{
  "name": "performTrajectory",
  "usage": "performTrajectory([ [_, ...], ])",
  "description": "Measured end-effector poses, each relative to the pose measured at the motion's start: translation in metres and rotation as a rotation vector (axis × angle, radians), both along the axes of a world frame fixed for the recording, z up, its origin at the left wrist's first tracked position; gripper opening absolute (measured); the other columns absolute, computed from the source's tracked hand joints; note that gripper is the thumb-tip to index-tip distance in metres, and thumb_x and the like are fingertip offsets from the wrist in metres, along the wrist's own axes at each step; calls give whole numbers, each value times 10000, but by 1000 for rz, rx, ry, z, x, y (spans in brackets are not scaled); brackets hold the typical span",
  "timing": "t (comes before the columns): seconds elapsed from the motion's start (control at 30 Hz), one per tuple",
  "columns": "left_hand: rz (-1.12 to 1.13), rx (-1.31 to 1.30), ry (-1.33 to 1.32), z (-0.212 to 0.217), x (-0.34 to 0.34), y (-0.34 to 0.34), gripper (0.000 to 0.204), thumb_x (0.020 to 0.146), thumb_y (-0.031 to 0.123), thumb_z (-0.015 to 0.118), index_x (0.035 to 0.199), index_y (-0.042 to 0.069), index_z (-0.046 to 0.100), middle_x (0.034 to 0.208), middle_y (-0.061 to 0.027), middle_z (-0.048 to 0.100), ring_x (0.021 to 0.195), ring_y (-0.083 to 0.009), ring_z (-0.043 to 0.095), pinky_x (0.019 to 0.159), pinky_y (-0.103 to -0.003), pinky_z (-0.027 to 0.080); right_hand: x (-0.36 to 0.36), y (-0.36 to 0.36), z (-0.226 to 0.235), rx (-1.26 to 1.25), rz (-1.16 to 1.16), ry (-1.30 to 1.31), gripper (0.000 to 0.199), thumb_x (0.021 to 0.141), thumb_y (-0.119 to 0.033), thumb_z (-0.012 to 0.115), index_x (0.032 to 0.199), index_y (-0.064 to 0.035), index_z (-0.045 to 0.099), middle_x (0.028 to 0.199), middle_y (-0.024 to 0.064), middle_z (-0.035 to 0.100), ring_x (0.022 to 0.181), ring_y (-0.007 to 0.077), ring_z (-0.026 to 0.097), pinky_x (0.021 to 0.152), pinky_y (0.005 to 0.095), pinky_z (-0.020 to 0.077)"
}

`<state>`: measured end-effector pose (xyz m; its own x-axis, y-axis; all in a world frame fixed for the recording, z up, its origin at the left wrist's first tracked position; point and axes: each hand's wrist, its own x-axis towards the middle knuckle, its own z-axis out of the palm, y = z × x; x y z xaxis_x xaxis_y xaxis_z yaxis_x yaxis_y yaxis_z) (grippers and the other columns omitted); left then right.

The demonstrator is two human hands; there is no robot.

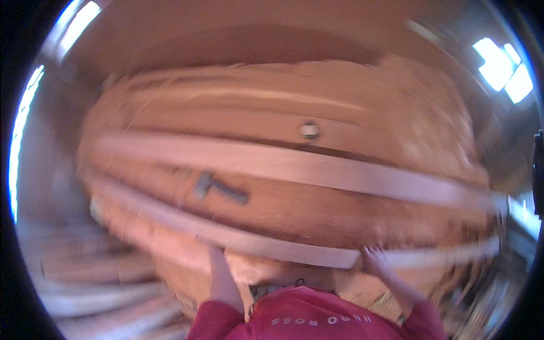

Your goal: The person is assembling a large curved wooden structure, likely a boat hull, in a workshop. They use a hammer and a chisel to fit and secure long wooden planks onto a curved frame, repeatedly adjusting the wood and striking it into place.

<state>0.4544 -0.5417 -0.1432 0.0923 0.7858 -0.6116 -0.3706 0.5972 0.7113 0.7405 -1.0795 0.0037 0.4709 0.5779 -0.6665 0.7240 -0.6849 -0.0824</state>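
A long pale wooden plank (283,247) slants across in front of me, its right end lower and closer to me. My left hand (216,250) grips its near edge, with the fingers mostly hidden by the wood. At the plank's right end, my right hand (371,260) is closed on it, smeared by motion. Beyond this plank a hammer (221,190) with a dark handle lies on the brown surface. A second, wider pale plank (294,164) runs lengthwise behind the hammer.
A small round item with a whitish top (309,130), perhaps a tape measure, rests past the wider plank. Another pale strip (436,256) extends to the right of my right hand. Blurred stacked boards (107,297) lie at lower left. Bright openings (501,68) show at upper right.
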Motion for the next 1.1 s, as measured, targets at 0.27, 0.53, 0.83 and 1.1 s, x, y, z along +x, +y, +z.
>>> performTrajectory([
  [0.27,-343,-45,177,47,106,-12,876,804,854,372,1283,145,557,1149,-110,618,1116,-286,570,967,-515,463,-12,-13,-9,44,-107,-98,663,704,-263,805,1285,-137,511,1173,100,605,1145,333,577,929,533,455],
  [0.53,-590,-26,168,75,159,-47,871,805,853,369,1281,149,559,1162,-109,615,1129,-285,564,970,-517,462,-54,-34,54,-34,-75,-59,742,642,-249,850,1283,-145,491,1190,97,596,1153,326,572,926,525,468],
  [0.83,-827,-28,119,97,161,-135,865,806,852,366,1280,154,560,1176,-108,612,1143,-283,559,974,-519,462,-124,-119,75,27,-203,-158,821,575,-246,888,1300,-173,510,1222,48,591,1214,301,541,956,563,443],
  [1.1,-1020,-27,117,104,125,-273,860,807,850,363,1279,159,562,1189,-107,609,1156,-282,553,977,-522,461,-202,-230,73,68,-209,-281,513,696,-197,795,1144,-184,547,1076,16,636,1081,266,608,889,484,471],
])
